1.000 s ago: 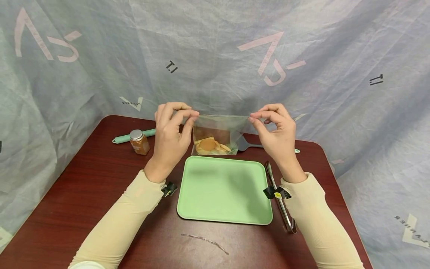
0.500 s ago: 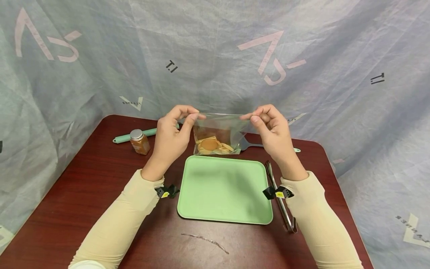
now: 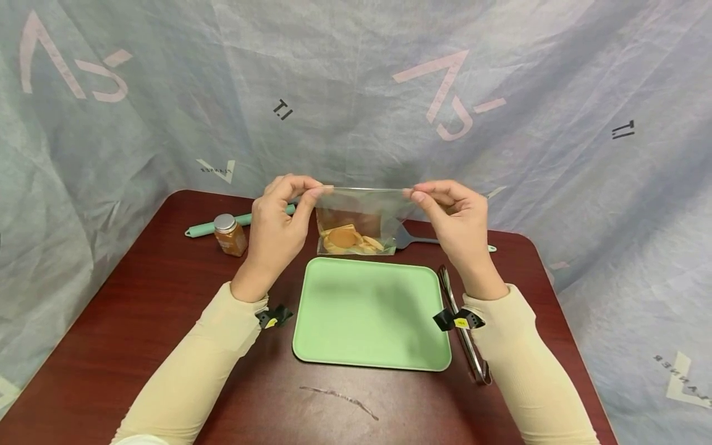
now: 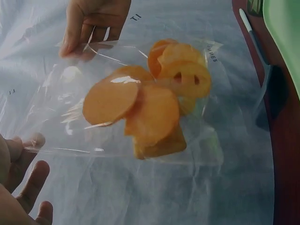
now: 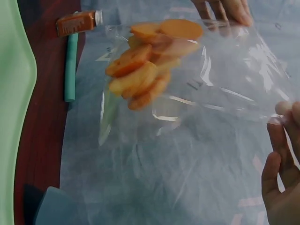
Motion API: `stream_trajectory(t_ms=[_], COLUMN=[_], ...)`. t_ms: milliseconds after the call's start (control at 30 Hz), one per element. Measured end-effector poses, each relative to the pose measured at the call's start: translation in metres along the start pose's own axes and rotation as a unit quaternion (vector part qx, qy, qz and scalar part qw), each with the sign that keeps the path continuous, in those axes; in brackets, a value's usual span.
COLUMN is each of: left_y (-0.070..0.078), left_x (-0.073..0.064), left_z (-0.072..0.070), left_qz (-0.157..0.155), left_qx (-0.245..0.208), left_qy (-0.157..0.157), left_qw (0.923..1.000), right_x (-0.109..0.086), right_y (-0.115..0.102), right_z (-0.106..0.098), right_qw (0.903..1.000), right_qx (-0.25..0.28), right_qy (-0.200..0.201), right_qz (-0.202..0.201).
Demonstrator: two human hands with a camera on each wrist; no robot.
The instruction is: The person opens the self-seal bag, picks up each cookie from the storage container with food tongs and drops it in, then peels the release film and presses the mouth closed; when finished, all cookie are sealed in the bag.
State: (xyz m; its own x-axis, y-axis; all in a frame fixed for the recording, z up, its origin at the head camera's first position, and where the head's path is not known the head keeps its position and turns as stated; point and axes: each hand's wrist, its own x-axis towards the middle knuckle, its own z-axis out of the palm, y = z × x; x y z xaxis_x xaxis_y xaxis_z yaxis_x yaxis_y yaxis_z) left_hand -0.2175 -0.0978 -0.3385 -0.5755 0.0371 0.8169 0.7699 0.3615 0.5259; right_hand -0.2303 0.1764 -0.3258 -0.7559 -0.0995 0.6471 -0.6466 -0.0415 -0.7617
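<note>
A clear plastic bag (image 3: 361,207) hangs upright beyond the green tray, its top edge stretched taut between both hands. At the bag's upper left corner my left hand (image 3: 280,225) pinches the edge between thumb and fingers. My right hand (image 3: 460,216) pinches the opposite corner the same way. Several flat yellow-orange pieces (image 4: 154,110) lie in a heap at the bottom of the bag; some are round, and one shows small holes in the left wrist view. Through the right wrist view the bag (image 5: 220,70) looks smooth and glossy, with the pieces (image 5: 145,61) overlapping.
The green tray (image 3: 372,315) lies mid-table. Metal tongs (image 3: 464,337) lie along its right side. Behind are a grey spatula (image 3: 408,240), a spice jar (image 3: 230,236) with a silver lid and a green rod-like handle (image 3: 200,230). A thin clear strip (image 3: 339,395) lies in front.
Both hands have shifted their fingers along the bag's top edge, sliding inward and then back out toward the corners. The bag swayed slightly right, then left. The other things stay put.
</note>
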Motion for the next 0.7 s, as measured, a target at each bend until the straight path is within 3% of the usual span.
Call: stream_trajectory(t_ms=[233, 367, 533, 700], left_y=[-0.004, -0.007, -0.01, -0.008], left_x=[-0.004, -0.01, -0.026, -0.05], left_z=[-0.008, -0.017, -0.039, -0.07], left_qz=[0.001, -0.005, -0.03, -0.071], left_qx=[0.018, 0.024, 0.027, 0.04], left_qy=[-0.009, -0.024, -0.045, -0.078], left_qw=[0.9998, 0.9994, 0.9982, 0.9936], right_x=[-0.003, -0.006, -0.013, -0.024], right_y=[-0.012, -0.01, -0.006, 0.001], right_z=[0.003, 0.006, 0.014, 0.027], right_qw=[0.9986, 0.9982, 0.9912, 0.9727], right_qx=[-0.044, -0.049, -0.071, -0.118], right_qy=[-0.011, -0.034, -0.101, -0.181], right_qz=[-0.028, -0.01, 0.048, 0.083])
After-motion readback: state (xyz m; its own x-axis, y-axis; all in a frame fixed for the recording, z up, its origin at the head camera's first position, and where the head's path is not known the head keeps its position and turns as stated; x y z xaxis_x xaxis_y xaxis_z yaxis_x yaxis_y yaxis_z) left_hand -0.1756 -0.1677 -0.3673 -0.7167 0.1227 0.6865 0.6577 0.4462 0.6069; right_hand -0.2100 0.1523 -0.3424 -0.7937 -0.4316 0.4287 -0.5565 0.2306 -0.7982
